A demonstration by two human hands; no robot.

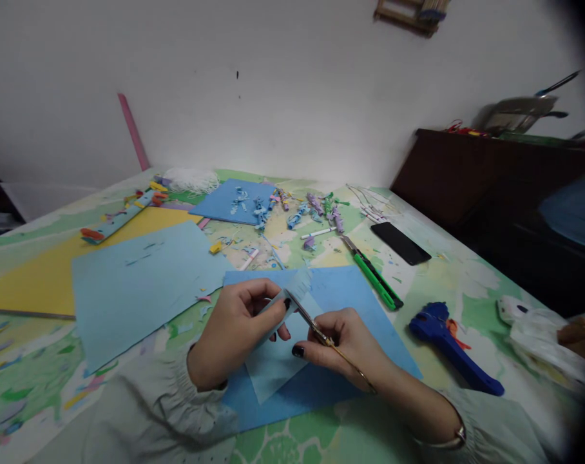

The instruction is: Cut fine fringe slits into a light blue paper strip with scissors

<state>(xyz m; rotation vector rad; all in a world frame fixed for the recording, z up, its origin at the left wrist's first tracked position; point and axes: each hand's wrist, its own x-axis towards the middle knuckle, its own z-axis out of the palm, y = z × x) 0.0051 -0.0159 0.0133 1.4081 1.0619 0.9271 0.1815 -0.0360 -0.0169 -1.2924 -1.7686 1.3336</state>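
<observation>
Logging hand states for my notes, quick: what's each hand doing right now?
Left hand: closed, holding fringed light-blue paper.
Right hand: closed, holding scissors, blades at the paper.

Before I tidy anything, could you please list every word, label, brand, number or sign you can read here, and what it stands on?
No word, label, brand, number or sign can be read here.
Green cutter: any marking is too blurred to read.
Blue tool: no legible label.
Black phone: dark face, nothing legible.

Right fingers (324, 355) partly hide the scissors (306, 315).
</observation>
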